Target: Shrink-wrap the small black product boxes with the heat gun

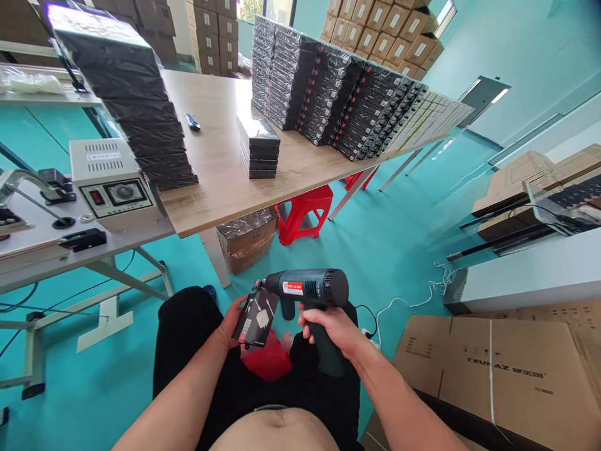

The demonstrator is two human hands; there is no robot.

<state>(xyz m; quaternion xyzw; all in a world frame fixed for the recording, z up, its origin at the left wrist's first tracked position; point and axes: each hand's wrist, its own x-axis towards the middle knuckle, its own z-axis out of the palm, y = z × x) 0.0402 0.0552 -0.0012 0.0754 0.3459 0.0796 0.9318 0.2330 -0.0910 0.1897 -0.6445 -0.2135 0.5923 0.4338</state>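
My right hand [331,326] is wrapped round the grip of a dark heat gun [307,286] with a red and white label on its barrel. The nozzle points left and meets the upper edge of a small black box [256,318] printed with a white charger and cable. I cannot tell whether nozzle and box touch. On the box's left side my left hand [231,321] grips it, tilted, above my lap. Most of the left fingers are hidden behind the box.
A wooden table [211,200] carries a short stack of black boxes [261,160], a tall wrapped stack [150,125], long rows of boxes [328,94] and a blue cutter [192,122]. A sealing machine [113,185] stands left, a red stool [305,213] under the table, a large carton [469,357] right.
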